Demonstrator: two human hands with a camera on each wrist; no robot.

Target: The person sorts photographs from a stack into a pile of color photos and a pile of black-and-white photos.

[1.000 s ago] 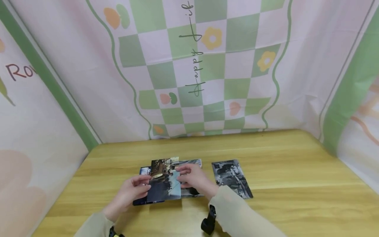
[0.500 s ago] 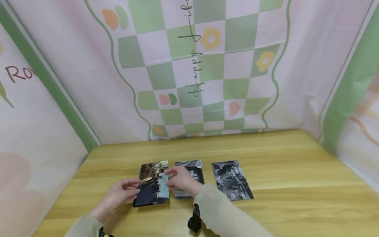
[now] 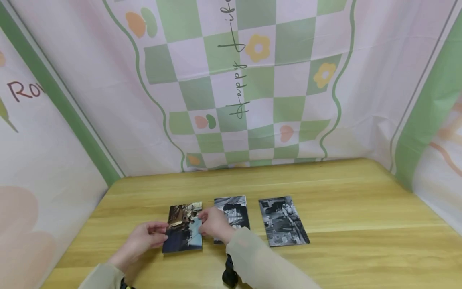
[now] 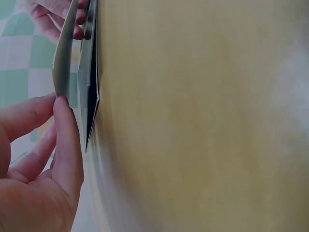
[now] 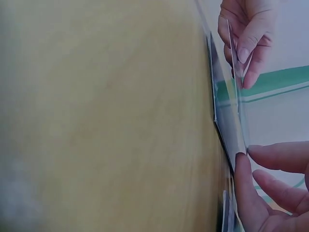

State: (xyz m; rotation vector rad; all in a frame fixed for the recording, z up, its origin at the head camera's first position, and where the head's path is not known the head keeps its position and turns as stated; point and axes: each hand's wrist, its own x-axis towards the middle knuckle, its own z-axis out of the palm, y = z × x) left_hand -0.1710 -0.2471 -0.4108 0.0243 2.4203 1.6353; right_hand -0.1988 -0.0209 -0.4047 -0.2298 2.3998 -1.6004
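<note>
My left hand [image 3: 140, 241] and right hand [image 3: 215, 224] hold a colour photo print [image 3: 180, 230] by its left and right edges, thumb against fingers. It hovers just over a lower print, almost lined up with it. From the left wrist, the held print [image 4: 63, 67] is seen edge-on, apart from the slightly bent lower print [image 4: 88, 92]. The right wrist view also shows a gap between the held print and the lower print [image 5: 223, 121] on the table. How many prints lie underneath is hidden.
A black-and-white photo print [image 3: 236, 212] lies in the middle, partly covered by my right hand. Another black-and-white print [image 3: 284, 221] lies to the right, slightly turned. The wooden table [image 3: 346, 216] meets a patterned cloth wall [image 3: 260, 136] at the back.
Both hands have carried the colour print left and down, off the middle print and over the left one. The lower left print is now nearly covered in the head view.
</note>
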